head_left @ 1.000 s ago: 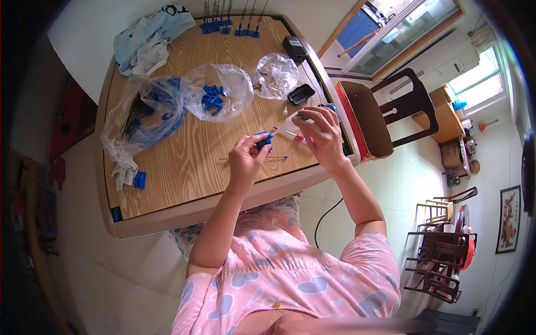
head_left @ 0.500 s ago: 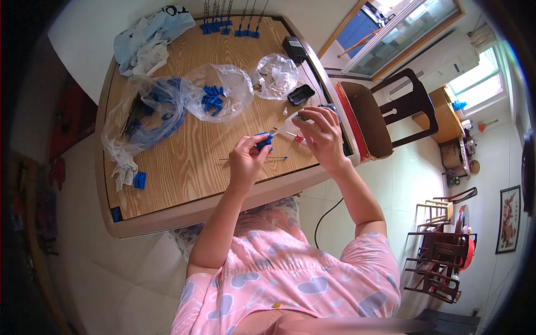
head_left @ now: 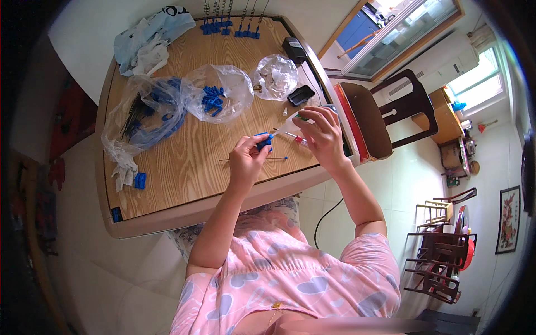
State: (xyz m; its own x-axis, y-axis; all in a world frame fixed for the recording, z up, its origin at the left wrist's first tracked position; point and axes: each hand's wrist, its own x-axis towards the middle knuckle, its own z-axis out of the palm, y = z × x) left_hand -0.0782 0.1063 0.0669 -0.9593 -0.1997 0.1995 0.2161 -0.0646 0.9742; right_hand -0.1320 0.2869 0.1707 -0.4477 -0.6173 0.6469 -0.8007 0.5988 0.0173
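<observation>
Between the thumb and fingers of my left hand (head_left: 246,158) is a small blue plastic part (head_left: 264,143). My right hand (head_left: 322,137) is closed around a small translucent white squeeze bottle (head_left: 288,124). Its narrow nozzle points down and left, and its tip meets or nearly meets the top of the blue part. Beneath my hands a thin metal rod (head_left: 273,158) with a blue tip lies on the wood-grain table (head_left: 195,162). A red-handled screwdriver (head_left: 300,140) lies just behind the bottle, partly covered by my right hand.
Clear bags hold small blue pieces (head_left: 213,100) and dark rods (head_left: 132,114). Farther right are another clear bag (head_left: 277,75), a black tray (head_left: 301,95) and a black adapter (head_left: 293,50). Blue bases with springs (head_left: 215,25) stand along the far edge. A chair (head_left: 385,111) adjoins the right side.
</observation>
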